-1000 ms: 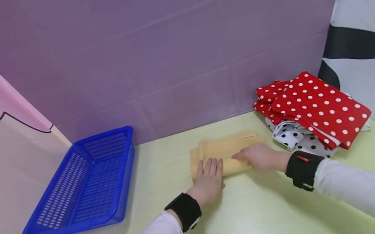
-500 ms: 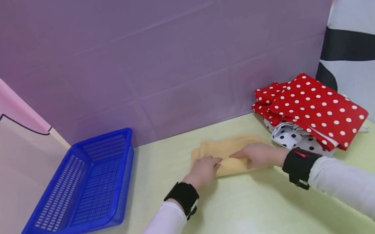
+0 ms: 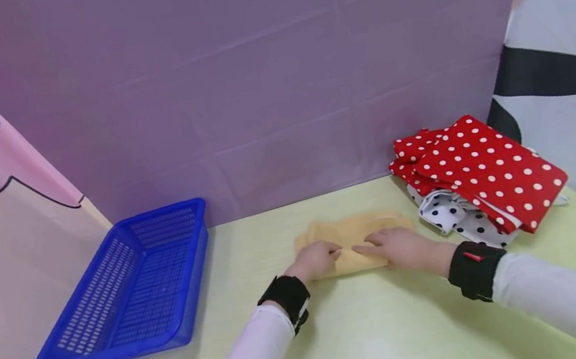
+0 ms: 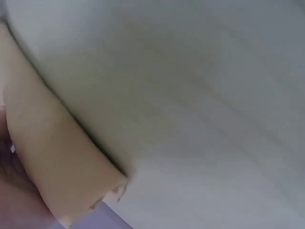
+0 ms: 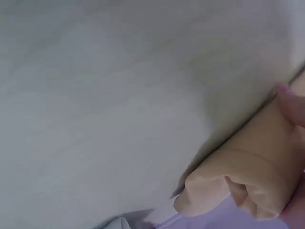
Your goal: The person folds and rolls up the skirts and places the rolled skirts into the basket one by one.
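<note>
A folded yellow cloth (image 3: 351, 229) lies on the table, its near part turned into a thick fold. My left hand (image 3: 315, 260) holds this fold left of its middle, fingers curled. My right hand (image 3: 403, 247) grips it on the right, the two hands' fingertips close together. In the left wrist view the cloth (image 4: 62, 143) shows a rounded edge, with part of the left hand (image 4: 21, 195) against it at the lower left. From the right wrist, the cloth (image 5: 248, 167) shows its layered, rolled end, and the thumb (image 5: 290, 105) presses on its near edge.
A blue plastic basket (image 3: 177, 332) with mesh walls stands at the left edge of the table (image 3: 357, 343). At the back right, a folded red cloth with white dots (image 3: 487, 168) lies on a white cloth with black dots (image 3: 441, 212). A purple backdrop (image 3: 273, 82) rises behind.
My left hand, flat on the cloth one second ago, has slid up slightly and curled its fingers on the fold. The right hand's pointing finger has drawn in to grip beside it.
</note>
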The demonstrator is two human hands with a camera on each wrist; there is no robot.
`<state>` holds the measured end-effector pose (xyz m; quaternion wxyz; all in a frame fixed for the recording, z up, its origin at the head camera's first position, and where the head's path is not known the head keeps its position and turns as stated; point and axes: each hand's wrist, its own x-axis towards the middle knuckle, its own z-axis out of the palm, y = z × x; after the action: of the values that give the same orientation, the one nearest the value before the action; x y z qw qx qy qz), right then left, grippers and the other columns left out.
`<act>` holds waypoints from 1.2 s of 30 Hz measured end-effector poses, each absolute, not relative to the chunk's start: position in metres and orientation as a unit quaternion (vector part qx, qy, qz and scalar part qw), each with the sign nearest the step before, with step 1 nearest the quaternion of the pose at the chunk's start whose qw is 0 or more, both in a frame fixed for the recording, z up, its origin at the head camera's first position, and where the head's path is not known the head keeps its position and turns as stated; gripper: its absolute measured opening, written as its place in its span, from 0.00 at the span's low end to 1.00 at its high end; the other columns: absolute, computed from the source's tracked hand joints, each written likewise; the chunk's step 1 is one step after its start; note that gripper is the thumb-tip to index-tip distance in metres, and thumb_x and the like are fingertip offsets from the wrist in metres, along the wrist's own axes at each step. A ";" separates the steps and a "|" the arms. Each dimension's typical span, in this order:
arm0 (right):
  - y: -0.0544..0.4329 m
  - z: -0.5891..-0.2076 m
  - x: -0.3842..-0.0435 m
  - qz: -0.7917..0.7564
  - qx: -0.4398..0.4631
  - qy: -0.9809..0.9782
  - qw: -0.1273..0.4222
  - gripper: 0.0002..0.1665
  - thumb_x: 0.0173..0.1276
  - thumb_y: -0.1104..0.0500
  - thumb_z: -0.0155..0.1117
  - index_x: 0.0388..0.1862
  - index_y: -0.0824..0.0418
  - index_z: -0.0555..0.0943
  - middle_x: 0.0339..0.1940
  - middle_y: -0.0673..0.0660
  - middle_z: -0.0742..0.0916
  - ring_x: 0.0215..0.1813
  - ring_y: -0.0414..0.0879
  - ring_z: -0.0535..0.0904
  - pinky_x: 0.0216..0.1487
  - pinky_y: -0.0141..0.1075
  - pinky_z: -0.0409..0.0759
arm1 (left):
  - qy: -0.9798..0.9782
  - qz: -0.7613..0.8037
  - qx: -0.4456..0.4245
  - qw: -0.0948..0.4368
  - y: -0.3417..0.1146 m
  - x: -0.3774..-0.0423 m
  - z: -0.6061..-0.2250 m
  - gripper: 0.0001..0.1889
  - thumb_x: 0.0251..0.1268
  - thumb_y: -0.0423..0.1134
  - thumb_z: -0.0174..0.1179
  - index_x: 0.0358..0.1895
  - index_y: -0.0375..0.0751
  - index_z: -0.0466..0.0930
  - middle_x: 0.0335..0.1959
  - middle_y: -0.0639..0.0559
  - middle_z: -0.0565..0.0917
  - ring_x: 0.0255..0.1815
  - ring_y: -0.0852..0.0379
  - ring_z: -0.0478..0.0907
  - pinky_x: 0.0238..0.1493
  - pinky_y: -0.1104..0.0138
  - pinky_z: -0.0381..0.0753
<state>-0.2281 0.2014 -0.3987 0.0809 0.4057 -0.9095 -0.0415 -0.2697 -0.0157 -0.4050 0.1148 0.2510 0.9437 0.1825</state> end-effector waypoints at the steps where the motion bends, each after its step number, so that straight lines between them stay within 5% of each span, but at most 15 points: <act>1: 0.201 -0.400 -0.225 -0.072 0.401 -0.908 0.097 0.37 0.54 0.61 0.72 0.65 0.56 0.72 0.51 0.61 0.82 0.51 0.56 0.79 0.49 0.49 0.79 | 0.943 0.187 0.248 0.124 -0.015 -0.270 -0.405 0.16 0.72 0.43 0.49 0.55 0.42 0.80 0.54 0.49 0.82 0.59 0.52 0.76 0.61 0.61 0.72; 10: 0.191 -0.410 -0.205 -0.222 0.357 -0.889 0.180 0.27 0.61 0.65 0.63 0.60 0.60 0.74 0.53 0.61 0.80 0.52 0.56 0.76 0.49 0.55 0.77 | 0.928 0.265 0.195 0.177 -0.016 -0.274 -0.397 0.12 0.63 0.42 0.59 0.37 0.38 0.87 0.36 0.48 0.86 0.29 0.60 0.71 0.39 0.67 0.76; 16: 0.190 -0.410 -0.216 -0.153 0.359 -0.908 0.149 0.23 0.59 0.66 0.65 0.55 0.62 0.77 0.45 0.59 0.83 0.48 0.56 0.79 0.50 0.57 0.76 | 0.962 0.151 0.209 0.092 -0.008 -0.260 -0.403 0.14 0.68 0.45 0.54 0.38 0.42 0.86 0.38 0.49 0.86 0.39 0.54 0.80 0.45 0.60 0.79; 20: 0.191 -0.410 -0.224 -0.107 0.366 -0.916 0.122 0.24 0.57 0.67 0.66 0.54 0.61 0.78 0.45 0.58 0.84 0.49 0.56 0.79 0.51 0.57 0.75 | 0.970 0.026 0.240 0.018 -0.006 -0.245 -0.408 0.18 0.73 0.48 0.46 0.42 0.43 0.84 0.43 0.46 0.82 0.49 0.48 0.76 0.50 0.55 0.76; 26: 0.193 -0.404 -0.229 -0.057 0.370 -0.923 0.095 0.26 0.53 0.70 0.66 0.54 0.62 0.79 0.46 0.58 0.85 0.49 0.54 0.80 0.52 0.54 0.75 | 0.944 -0.091 0.305 -0.085 -0.012 -0.230 -0.413 0.25 0.66 0.61 0.47 0.48 0.43 0.79 0.44 0.51 0.77 0.49 0.54 0.72 0.48 0.62 0.74; 29: 0.194 -0.400 -0.232 -0.038 0.374 -0.923 0.083 0.26 0.52 0.71 0.66 0.52 0.62 0.80 0.44 0.58 0.86 0.47 0.53 0.81 0.51 0.52 0.76 | 0.935 -0.098 0.329 -0.090 -0.013 -0.227 -0.413 0.27 0.61 0.62 0.53 0.49 0.42 0.78 0.44 0.53 0.76 0.48 0.56 0.72 0.47 0.66 0.74; 36: 0.198 -0.397 -0.245 0.042 0.404 -0.913 0.041 0.19 0.54 0.70 0.64 0.47 0.63 0.82 0.39 0.57 0.87 0.42 0.52 0.83 0.45 0.45 0.80 | 0.935 -0.034 0.348 -0.063 -0.013 -0.233 -0.404 0.13 0.62 0.49 0.61 0.36 0.42 0.80 0.34 0.52 0.80 0.38 0.56 0.77 0.40 0.68 0.77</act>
<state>-0.2452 0.1982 -0.3968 0.0411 0.4040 -0.9128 0.0423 -0.2330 -0.0130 -0.4044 -0.0626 0.3481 0.9348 -0.0338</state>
